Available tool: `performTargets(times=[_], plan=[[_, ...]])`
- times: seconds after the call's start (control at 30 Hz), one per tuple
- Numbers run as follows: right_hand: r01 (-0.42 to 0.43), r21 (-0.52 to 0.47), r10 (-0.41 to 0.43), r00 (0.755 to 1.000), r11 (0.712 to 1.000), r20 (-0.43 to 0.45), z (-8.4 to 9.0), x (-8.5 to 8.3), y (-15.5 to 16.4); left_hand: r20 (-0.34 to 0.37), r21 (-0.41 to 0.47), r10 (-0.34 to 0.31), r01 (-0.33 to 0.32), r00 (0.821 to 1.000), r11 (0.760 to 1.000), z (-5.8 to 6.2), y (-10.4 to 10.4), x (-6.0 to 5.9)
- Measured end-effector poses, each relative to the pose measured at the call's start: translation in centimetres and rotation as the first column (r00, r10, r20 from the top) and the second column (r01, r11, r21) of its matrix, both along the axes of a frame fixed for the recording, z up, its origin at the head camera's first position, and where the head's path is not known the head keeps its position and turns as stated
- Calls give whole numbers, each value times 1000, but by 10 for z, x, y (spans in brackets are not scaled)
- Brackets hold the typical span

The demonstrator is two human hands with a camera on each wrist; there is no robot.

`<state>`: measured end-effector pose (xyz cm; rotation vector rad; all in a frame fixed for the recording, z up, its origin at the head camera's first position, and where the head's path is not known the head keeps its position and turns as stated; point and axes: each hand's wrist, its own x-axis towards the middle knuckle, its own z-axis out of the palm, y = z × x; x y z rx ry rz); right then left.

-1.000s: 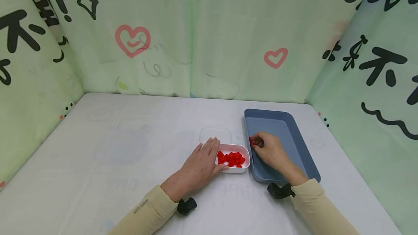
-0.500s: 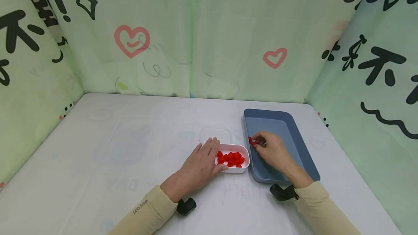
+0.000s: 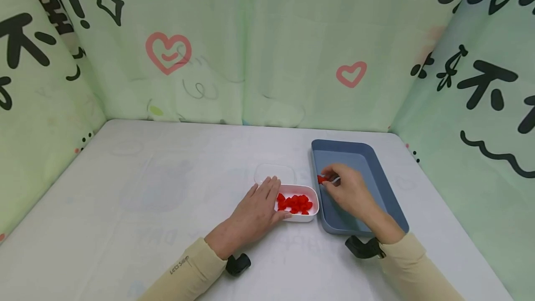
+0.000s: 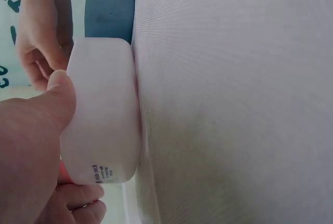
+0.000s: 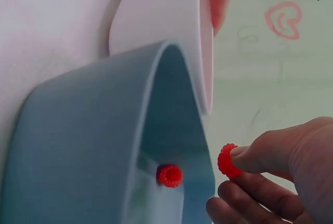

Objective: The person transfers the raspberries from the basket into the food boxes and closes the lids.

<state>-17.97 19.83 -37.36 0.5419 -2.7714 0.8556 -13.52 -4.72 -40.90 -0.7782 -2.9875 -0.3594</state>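
Two hands: right hand (image 3: 349,189) pinches a raspberry (image 3: 321,179), left hand (image 3: 256,210) grips the white box (image 3: 307,217).

On my left sleeve (image 3: 184,271) I can read small dark lettering that looks like "Lets Slim". The white box (image 4: 101,115) carries a small printed label near its lower corner in the left wrist view; its first line seems to end in "pack", and the rest is too small for me to read. The green backdrop cloth (image 3: 267,45) shows large black hand-drawn characters, among them "不" at the left and right, beside exclamation marks and pink hearts.
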Motion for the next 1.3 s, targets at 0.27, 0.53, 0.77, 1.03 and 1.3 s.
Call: performTargets(times=[0.27, 0.53, 0.77, 1.03, 1.3], plan=[[-65, -22, 65, 998, 998, -20, 6, 8, -12, 2, -6, 2, -2, 1000, 1000, 0, 0, 0], [-137, -22, 137, 991, 990, 5, 7, 17, -24, -11, 0, -1, 1, 1000, 1000, 1, -1, 1], [-183, -26, 184, 982, 983, 39, 6, 21, -33, -19, -2, -4, 4, 1000, 1000, 1, -1, 1], [-224, -33, 226, 972, 974, 68, 4, 24, -39, -36, -12, -11, 11, 999, 1000, 0, -1, 1], [-290, -61, 295, 950, 955, 106, 2, 24, -41, -30, -5, -9, 9, 1000, 1000, 0, -1, 0]])
